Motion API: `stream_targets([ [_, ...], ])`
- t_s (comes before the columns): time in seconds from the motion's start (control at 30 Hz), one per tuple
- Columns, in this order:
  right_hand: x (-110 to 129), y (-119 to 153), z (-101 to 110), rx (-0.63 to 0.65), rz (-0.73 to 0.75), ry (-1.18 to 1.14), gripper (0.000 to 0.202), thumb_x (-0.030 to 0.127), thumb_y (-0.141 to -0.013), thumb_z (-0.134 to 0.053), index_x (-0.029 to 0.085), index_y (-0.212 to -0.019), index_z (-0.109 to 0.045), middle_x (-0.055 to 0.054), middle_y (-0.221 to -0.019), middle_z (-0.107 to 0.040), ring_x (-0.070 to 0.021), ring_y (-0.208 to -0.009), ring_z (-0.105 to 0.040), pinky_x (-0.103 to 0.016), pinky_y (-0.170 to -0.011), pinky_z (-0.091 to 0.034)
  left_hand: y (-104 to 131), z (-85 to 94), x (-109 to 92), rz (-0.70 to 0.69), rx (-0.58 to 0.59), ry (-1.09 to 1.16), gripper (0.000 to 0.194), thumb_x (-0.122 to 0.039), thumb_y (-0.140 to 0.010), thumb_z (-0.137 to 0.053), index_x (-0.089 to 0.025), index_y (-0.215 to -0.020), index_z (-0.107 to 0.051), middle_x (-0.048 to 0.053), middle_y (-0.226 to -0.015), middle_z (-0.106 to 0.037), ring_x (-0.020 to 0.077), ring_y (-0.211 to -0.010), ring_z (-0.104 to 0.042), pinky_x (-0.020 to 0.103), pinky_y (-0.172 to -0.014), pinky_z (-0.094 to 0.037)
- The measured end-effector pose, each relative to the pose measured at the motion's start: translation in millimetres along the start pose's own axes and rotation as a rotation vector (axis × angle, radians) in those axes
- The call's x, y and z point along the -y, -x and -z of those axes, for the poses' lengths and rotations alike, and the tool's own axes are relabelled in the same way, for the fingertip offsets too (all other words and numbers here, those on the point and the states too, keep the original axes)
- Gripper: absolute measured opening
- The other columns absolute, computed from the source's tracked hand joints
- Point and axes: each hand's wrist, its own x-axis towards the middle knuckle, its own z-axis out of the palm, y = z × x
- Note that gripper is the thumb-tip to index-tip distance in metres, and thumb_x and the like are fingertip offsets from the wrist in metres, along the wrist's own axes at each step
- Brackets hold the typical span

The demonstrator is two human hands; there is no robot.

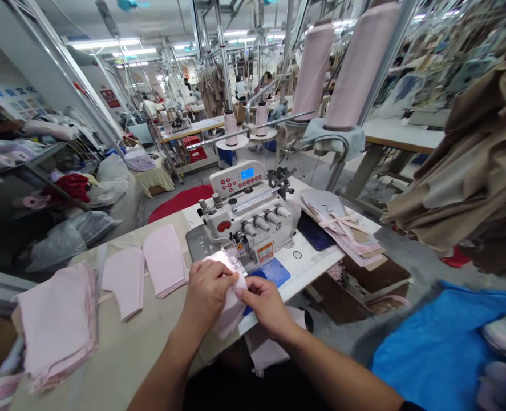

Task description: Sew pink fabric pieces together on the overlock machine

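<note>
While our left hand point(207, 288) pins down a soft pale pink fabric piece point(229, 322) just beside the lit stitching area of a white sewing machine with a blue display point(253, 220), our right hand point(265, 302) pinches its right edge. We see the cloth's visible length running from that lit spot back toward us, between our wrists at the front of the white surface point(315, 268). Both sets of fingers are narrow on cloth, the left nearer the stitching.
</note>
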Motion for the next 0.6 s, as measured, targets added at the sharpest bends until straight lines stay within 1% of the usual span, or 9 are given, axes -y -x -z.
stream_targets([
  [0.13,7,1,4,-0.022,0.013,0.060,0.033,0.047,-0.077,-0.079,0.015,-0.078,-0.070,0.002,-0.068,-0.058,-0.0116,-0.063,-0.046,-0.024,-0.059,-0.037,3,4.6,-5,-0.032,0.021,0.004,0.023,-0.011,-0.092,-0.059,-0.027,-0.098,-0.074,0.002,-0.090,-0.072,0.0201,-0.086,-0.062,0.041,-0.084,-0.036],
  [0.2,11,4,5,-0.016,0.035,0.102,0.034,0.049,-0.079,-0.078,0.016,-0.077,-0.070,0.002,-0.068,-0.058,-0.0120,-0.063,-0.047,-0.024,-0.060,-0.038,12,3.2,-9,0.023,-0.041,0.042,0.028,-0.007,-0.089,-0.057,-0.027,-0.103,-0.072,0.003,-0.097,-0.071,0.0210,-0.092,-0.063,0.043,-0.090,-0.037],
  [0.27,14,9,6,-0.013,0.051,0.145,0.036,0.051,-0.080,-0.076,0.016,-0.076,-0.069,0.002,-0.068,-0.057,-0.0124,-0.063,-0.047,-0.025,-0.060,-0.039,26,-4.6,-15,0.206,-0.220,0.107,0.030,-0.010,-0.087,-0.060,-0.027,-0.110,-0.069,0.006,-0.112,-0.067,0.0235,-0.105,-0.062,0.045,-0.097,-0.039],
  [0.33,16,16,8,-0.015,0.059,0.191,0.036,0.051,-0.081,-0.075,0.017,-0.075,-0.069,0.001,-0.067,-0.057,-0.0126,-0.063,-0.046,-0.024,-0.058,-0.038,41,-17.9,-24,0.512,-0.499,0.260,0.036,-0.018,-0.086,-0.067,-0.026,-0.121,-0.061,0.008,-0.124,-0.060,0.0249,-0.116,-0.058,0.044,-0.098,-0.044],
  [0.37,16,20,10,-0.015,0.061,0.211,0.035,0.051,-0.081,-0.074,0.016,-0.075,-0.069,0.001,-0.067,-0.057,-0.0126,-0.063,-0.046,-0.024,-0.058,-0.038,48,-25.3,-30,0.685,-0.628,0.400,0.041,-0.024,-0.086,-0.069,-0.027,-0.125,-0.056,0.009,-0.125,-0.058,0.0240,-0.116,-0.058,0.042,-0.096,-0.047],
  [0.4,16,23,11,-0.013,0.061,0.225,0.034,0.050,-0.082,-0.074,0.016,-0.075,-0.070,0.001,-0.067,-0.057,-0.0127,-0.063,-0.046,-0.024,-0.058,-0.038,53,-32.3,-36,0.850,-0.721,0.582,0.044,-0.029,-0.087,-0.070,-0.027,-0.127,-0.052,0.008,-0.123,-0.058,0.0223,-0.113,-0.060,0.041,-0.094,-0.050],
  [0.43,16,26,12,-0.012,0.059,0.233,0.033,0.049,-0.082,-0.075,0.016,-0.075,-0.071,0.001,-0.067,-0.058,-0.0128,-0.063,-0.047,-0.024,-0.058,-0.038,57,-38.1,-42,0.992,-0.767,0.792,0.043,-0.034,-0.088,-0.069,-0.027,-0.126,-0.049,0.006,-0.118,-0.060,0.0203,-0.107,-0.063,0.040,-0.092,-0.052],
  [0.5,13,30,14,-0.013,0.050,0.237,0.031,0.046,-0.081,-0.075,0.016,-0.076,-0.072,0.001,-0.068,-0.059,-0.0130,-0.064,-0.048,-0.024,-0.059,-0.038,61,-45.0,-55,1.186,-0.751,1.194,0.038,-0.039,-0.091,-0.066,-0.026,-0.122,-0.050,0.004,-0.110,-0.066,0.0183,-0.100,-0.067,0.039,-0.092,-0.054],
  [0.6,8,31,18,-0.007,0.019,0.216,0.030,0.045,-0.080,-0.076,0.016,-0.074,-0.071,0.001,-0.066,-0.059,-0.0124,-0.062,-0.047,-0.024,-0.058,-0.038,60,-43.9,-67,1.291,-0.615,1.567,0.041,-0.038,-0.085,-0.073,-0.022,-0.119,-0.057,0.007,-0.113,-0.071,0.0208,-0.104,-0.069,0.038,-0.096,-0.055],
])
